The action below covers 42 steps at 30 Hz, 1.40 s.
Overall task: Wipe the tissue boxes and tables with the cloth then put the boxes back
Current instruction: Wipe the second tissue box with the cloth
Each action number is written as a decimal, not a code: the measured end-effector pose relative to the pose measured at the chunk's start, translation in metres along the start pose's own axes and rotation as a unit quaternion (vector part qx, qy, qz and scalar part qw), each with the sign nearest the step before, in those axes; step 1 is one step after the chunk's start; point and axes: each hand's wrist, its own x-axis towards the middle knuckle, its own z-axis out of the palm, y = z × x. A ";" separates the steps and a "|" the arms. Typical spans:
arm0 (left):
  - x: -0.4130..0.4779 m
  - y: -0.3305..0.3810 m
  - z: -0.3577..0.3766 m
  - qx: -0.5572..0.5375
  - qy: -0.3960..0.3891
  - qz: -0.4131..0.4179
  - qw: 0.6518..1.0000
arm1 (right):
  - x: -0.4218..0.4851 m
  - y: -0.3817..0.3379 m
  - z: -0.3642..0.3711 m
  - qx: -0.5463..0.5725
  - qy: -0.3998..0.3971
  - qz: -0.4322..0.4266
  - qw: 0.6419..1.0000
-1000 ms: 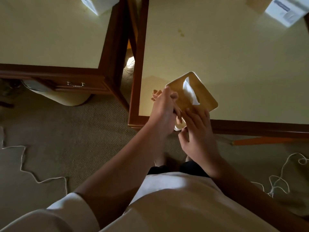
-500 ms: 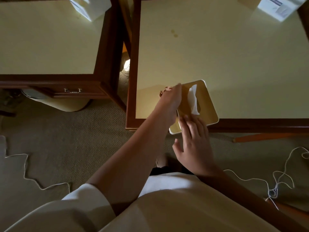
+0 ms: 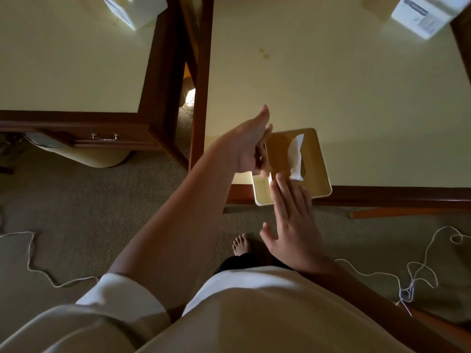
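A tissue box (image 3: pixel 316 161) with a brown wooden lid and a white tissue (image 3: pixel 297 156) poking out sits at the near edge of the right table (image 3: pixel 356 98), its near corner overhanging the wooden rim. My left hand (image 3: pixel 251 146) lies against the box's left side with fingers stretched and thumb raised. My right hand (image 3: pixel 290 217) is flat, its straight fingertips resting on the box's near part. No cloth is visible.
A white box (image 3: pixel 428 14) stands at the right table's far right corner. Another white box (image 3: pixel 135 8) sits on the left table (image 3: pixel 63 59), which has a drawer handle (image 3: pixel 105 137). White cords (image 3: pixel 413 284) trail over the carpet, and a bare foot (image 3: pixel 240 244) is below the box.
The tissue box has turned square to the table edge. My left hand has opened and slid along its left side; my right hand has drawn back, fingers flattened.
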 end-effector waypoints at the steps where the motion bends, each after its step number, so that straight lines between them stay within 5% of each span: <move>1: 0.002 0.000 0.001 -0.003 -0.005 -0.001 1.000 | -0.001 0.000 -0.001 0.002 -0.008 0.000 1.000; 7: 0.023 -0.009 0.019 0.044 0.041 -0.020 0.998 | 0.000 0.001 -0.002 0.005 -0.015 -0.003 1.000; 26: 0.032 0.004 0.011 0.084 0.017 -0.022 0.996 | 0.000 0.005 -0.009 0.050 -0.023 0.005 0.998; 37: 0.030 0.004 0.026 0.190 0.028 0.051 0.980 | 0.003 0.007 -0.012 0.069 -0.023 0.007 0.997; 42: 0.035 -0.010 0.033 0.155 0.030 0.043 0.987 | 0.003 0.008 -0.012 0.070 -0.026 0.003 0.997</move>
